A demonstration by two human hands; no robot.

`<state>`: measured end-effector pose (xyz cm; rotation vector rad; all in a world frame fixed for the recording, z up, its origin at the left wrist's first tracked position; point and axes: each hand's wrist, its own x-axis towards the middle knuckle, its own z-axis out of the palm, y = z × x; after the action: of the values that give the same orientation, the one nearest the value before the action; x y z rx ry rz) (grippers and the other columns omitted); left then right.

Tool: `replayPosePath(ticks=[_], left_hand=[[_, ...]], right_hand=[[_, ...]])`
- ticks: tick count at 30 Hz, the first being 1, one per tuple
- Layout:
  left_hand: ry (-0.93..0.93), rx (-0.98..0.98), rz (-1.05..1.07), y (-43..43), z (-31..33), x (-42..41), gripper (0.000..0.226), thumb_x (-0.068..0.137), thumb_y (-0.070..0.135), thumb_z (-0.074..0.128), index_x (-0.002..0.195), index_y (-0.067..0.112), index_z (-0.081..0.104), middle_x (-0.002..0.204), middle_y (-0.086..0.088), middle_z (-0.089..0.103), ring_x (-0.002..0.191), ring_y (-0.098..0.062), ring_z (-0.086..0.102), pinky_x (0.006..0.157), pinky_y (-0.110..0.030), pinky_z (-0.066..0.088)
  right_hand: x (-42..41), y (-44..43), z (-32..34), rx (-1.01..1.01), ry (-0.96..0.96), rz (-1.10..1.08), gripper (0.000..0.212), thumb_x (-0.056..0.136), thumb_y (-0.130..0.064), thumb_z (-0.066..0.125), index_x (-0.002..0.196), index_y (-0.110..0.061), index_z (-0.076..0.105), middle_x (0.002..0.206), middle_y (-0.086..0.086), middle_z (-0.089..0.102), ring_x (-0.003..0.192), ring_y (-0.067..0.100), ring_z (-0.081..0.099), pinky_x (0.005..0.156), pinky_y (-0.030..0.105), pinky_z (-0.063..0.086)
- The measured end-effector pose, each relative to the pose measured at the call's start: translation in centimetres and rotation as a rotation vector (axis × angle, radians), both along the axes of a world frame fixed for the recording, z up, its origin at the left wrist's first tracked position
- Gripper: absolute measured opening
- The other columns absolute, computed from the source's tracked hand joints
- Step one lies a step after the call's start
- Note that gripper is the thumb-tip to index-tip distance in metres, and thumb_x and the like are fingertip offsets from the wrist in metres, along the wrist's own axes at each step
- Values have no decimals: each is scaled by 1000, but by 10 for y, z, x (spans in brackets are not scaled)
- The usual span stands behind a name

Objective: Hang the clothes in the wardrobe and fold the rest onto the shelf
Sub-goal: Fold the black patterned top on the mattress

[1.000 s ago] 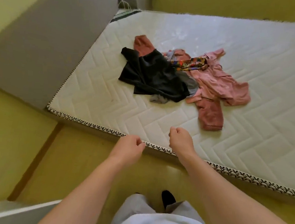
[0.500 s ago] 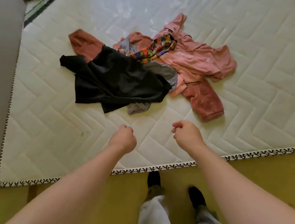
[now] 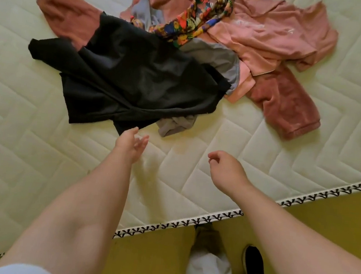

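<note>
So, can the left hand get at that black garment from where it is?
Probably yes. The left hand is open, with its fingertips right at the near edge of the black garment. Nothing lies over that edge or between the two.

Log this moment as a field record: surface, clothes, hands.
surface: quilted mattress
top of pile: black garment
beneath or beside: pink shirt, rust sweatshirt, patterned cloth, grey garment
hands: left hand fingers extended at the black garment's near edge, contact unclear; right hand loosely curled, empty
</note>
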<state>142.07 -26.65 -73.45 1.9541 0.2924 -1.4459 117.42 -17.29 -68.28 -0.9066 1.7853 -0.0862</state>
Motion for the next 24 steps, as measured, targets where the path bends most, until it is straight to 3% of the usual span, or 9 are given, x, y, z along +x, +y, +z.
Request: replayPosePath(ticks=[2,4,6,8,11,15,19,22,24], left_hand=[[116,-112,297,-13,-18,16,51,99,23,60,145,12,42,142,-19,40,108,-28,65,80,-30,60],[150,-120,373,-23,-33,26,52,100,31,59,146,17,42,134,-13,44,100,-20,66,68,-26,57],[136,-104,330,-30,-47,33,35,100,37,56,129,18,54,111,-1,55,76,-9,64,57,-23,50],[121,-85,279,-34,-56,38,16,102,35,53,97,21,59,77,8,52,52,-3,51,47,-16,40],[65,-90,180,-35,-45,35,20,104,22,49,85,20,55,64,7,44,48,-5,42,44,-19,35],[-175,-212,-87,8,40,2,8,100,17,56,108,16,58,84,0,61,67,-12,56,57,-25,44],[-288,-399,-367,85,165,-45,11,98,19,61,107,26,63,100,8,68,95,-14,64,86,-30,50],[-241,-559,-475,129,255,-76,18,94,14,65,111,19,68,105,1,73,99,-12,68,83,-23,51],[-192,-663,-518,152,306,-95,21,91,12,68,112,10,68,103,-5,74,96,-16,70,79,-25,52]], right_hand=[[1,2,-6,6,5,-13,35,102,-19,40,132,-22,57,132,-1,60,110,18,57,80,25,39],[2,6,-10,8,11,-2,33,102,-22,41,131,-22,57,131,-2,61,111,18,58,81,24,39],[5,9,-13,10,17,17,31,103,-23,43,130,-22,57,131,-2,62,115,18,57,83,24,39],[7,14,-13,14,11,26,30,103,-23,44,130,-21,58,130,-1,62,117,17,57,85,24,39],[8,17,-4,7,19,63,31,104,-22,44,132,-20,57,131,-1,61,116,16,57,84,22,38],[11,17,34,-33,21,119,33,103,-21,44,134,-21,53,130,-1,61,106,17,59,82,26,44],[14,21,98,-161,26,277,48,98,-26,55,143,-24,40,140,0,48,115,18,55,97,36,49],[15,27,152,-347,6,336,78,89,-32,69,152,-25,23,153,1,29,137,22,37,111,38,37],[14,35,187,-467,8,353,91,83,-39,73,153,-21,18,154,5,25,141,25,30,113,43,35]])
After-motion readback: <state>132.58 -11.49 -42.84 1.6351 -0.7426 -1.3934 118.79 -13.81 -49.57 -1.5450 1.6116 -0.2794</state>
